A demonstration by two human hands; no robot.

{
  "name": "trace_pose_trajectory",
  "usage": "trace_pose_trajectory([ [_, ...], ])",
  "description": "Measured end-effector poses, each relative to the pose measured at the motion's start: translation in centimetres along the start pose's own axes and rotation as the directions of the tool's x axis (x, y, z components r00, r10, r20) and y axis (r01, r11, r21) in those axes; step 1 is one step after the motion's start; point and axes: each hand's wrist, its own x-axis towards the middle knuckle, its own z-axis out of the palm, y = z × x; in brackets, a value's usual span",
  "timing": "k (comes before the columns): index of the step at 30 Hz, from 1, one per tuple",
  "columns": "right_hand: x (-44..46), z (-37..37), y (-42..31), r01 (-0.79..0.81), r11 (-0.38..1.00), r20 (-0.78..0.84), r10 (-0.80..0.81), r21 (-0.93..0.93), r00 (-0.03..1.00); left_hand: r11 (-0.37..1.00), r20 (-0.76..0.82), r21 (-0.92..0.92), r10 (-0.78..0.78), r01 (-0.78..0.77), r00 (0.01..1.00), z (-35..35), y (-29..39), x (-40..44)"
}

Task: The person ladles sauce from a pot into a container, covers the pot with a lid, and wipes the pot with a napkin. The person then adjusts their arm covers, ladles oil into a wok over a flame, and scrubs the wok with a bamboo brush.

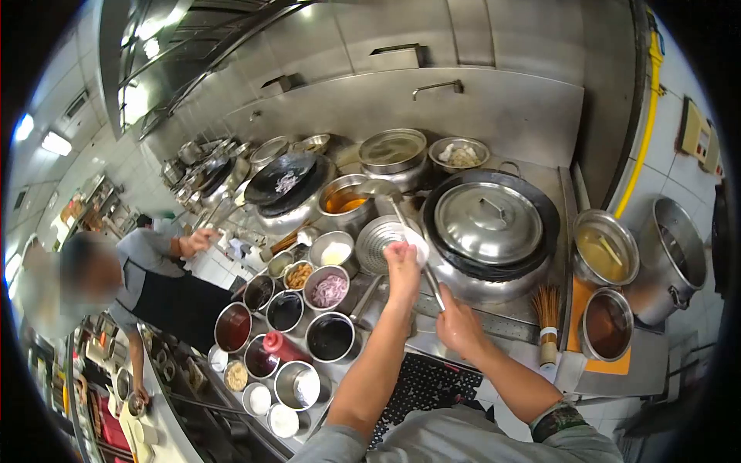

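Clearly, the right hand is closed around the near end of the ladle, whose long axis slants away and leftward to its bowl near the pot of orange liquid; the left hand, nearer that bowl, meets the perforated skimmer, its grip unclear.

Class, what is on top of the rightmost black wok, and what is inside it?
A domed metal lid sits over the wok, whose dark rim shows around it. Anything inside is covered, so unseen.
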Motion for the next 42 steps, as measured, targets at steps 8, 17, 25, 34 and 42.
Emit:
trace_pose_trajectory([
  [8,0.7,-0.1,1.1,0.157,0.977,0.028,-0.155,-0.143,0.988,0.985,0.128,0.045,-0.168,0.164,0.977,-0.7,-2.4,9.1],
  [17,0.8,-0.5,-3.9,0.066,0.969,0.094,-0.044,-0.237,0.995,0.956,0.075,0.213,-0.221,0.201,0.972,-0.8,0.3,13.1],
  [25,2.0,-0.1,-6.6,0.041,0.944,0.121,-0.001,-0.328,0.993,0.938,0.122,0.291,-0.23,0.187,0.965,-3.6,0.5,17.1],
  [34,10.0,6.0,-2.3,-0.014,0.983,-0.123,0.038,0.184,0.992,0.702,0.306,0.66,0.072,-0.266,0.949,-5.5,0.2,13.3],
  [42,8.6,-10.8,6.3,-0.053,0.903,-0.266,0.181,0.426,0.947,0.783,0.189,0.604,0.043,-0.151,0.981,-14.2,2.4,10.5],
])
